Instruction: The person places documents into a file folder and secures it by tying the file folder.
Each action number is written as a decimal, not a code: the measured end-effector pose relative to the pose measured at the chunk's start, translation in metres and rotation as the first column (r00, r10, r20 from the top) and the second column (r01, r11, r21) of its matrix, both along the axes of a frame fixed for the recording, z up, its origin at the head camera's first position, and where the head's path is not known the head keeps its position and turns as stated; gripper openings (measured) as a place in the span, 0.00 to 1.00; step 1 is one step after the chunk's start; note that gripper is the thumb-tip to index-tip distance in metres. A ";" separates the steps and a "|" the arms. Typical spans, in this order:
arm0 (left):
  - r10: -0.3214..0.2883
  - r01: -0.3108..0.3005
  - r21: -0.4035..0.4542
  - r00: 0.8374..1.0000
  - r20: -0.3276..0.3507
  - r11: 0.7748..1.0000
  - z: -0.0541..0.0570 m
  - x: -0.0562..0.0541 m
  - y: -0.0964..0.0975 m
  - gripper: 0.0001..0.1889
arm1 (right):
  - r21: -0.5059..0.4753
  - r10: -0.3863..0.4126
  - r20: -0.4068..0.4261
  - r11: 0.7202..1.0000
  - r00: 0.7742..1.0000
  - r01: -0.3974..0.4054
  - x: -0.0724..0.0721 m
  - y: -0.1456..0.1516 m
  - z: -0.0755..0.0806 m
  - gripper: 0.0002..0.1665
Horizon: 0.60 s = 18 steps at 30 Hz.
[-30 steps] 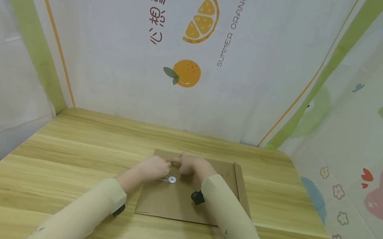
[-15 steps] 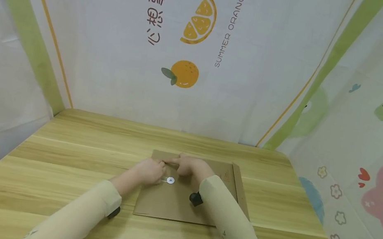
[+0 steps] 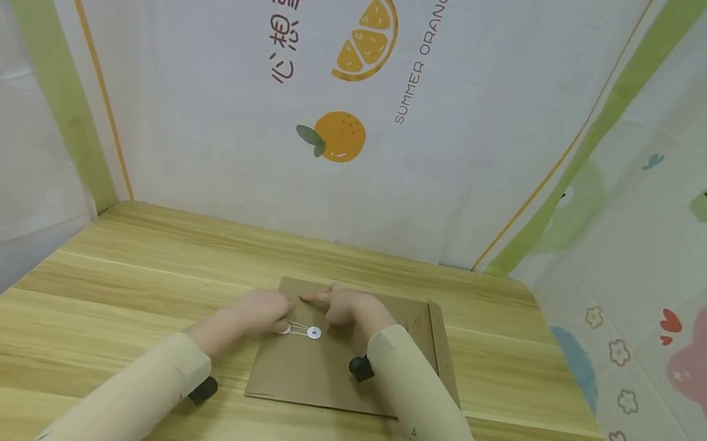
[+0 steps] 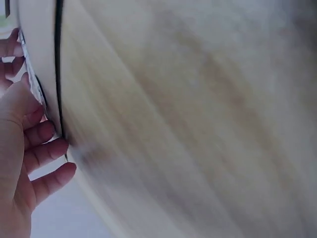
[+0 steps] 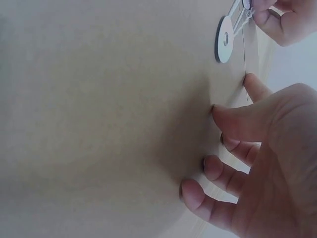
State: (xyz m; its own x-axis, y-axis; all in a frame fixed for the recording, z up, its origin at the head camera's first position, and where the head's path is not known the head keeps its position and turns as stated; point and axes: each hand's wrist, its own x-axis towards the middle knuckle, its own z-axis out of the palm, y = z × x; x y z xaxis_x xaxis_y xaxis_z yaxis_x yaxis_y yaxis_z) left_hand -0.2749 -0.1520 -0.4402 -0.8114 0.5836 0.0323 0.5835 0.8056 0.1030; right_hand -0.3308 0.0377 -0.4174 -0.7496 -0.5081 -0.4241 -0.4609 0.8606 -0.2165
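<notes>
A brown kraft paper envelope (image 3: 321,381) lies flat on the table. On it, a white round button (image 3: 313,332) has white string (image 5: 240,21) running from it to a second button partly covered by my left hand (image 3: 264,310). That hand is at the envelope's left edge, its thumb and fingers pinching the string, as the right wrist view shows. My right hand (image 3: 348,306) rests on the upper part of the envelope; its fingertips press the paper and its index finger points left. In the left wrist view the left hand (image 4: 22,153) shows curled fingers along the edge.
The wood-grain table (image 3: 163,283) extends around the envelope. A white printed cloth (image 3: 218,153) hangs behind the table, with more cloth at both sides. Black wrist cameras, such as the right one (image 3: 362,368), sit close above the surface.
My left hand has moved left and slightly toward me, away from the right fingertips, uncovering more string and part of the second button. My right hand has kept its place, index finger stretched out.
</notes>
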 end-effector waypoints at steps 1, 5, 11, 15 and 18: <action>0.013 -0.013 0.005 1.000 0.012 1.000 0.001 0.000 -0.002 0.08 | 0.000 0.001 -0.001 1.000 1.000 -0.001 0.000 0.000 0.000 0.50; 0.036 -0.036 0.075 0.999 0.005 0.997 0.002 0.001 -0.014 0.07 | -0.032 -0.026 0.033 0.999 0.999 0.027 0.001 0.001 0.000 0.50; -0.029 0.026 0.205 1.000 0.010 0.978 0.005 0.002 -0.024 0.09 | -0.049 -0.051 0.060 0.997 0.997 0.054 -0.001 0.003 0.000 0.50; -0.076 0.074 0.213 0.997 -0.002 0.974 0.002 0.003 -0.022 0.07 | -0.057 -0.056 0.068 0.997 0.996 0.060 0.000 0.003 0.001 0.50; -0.060 0.055 0.205 0.998 0.020 0.977 0.001 0.003 -0.018 0.03 | -0.056 -0.051 0.063 0.997 0.997 0.054 0.001 0.003 0.001 0.50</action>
State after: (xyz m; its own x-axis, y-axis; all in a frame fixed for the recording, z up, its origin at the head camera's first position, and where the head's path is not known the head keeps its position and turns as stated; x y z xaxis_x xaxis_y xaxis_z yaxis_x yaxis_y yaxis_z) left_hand -0.2715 -0.1697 -0.4396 -0.7787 0.6127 0.1351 0.6233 0.7309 0.2780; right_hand -0.3299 0.0406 -0.4163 -0.7494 -0.4935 -0.4415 -0.3997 0.8687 -0.2926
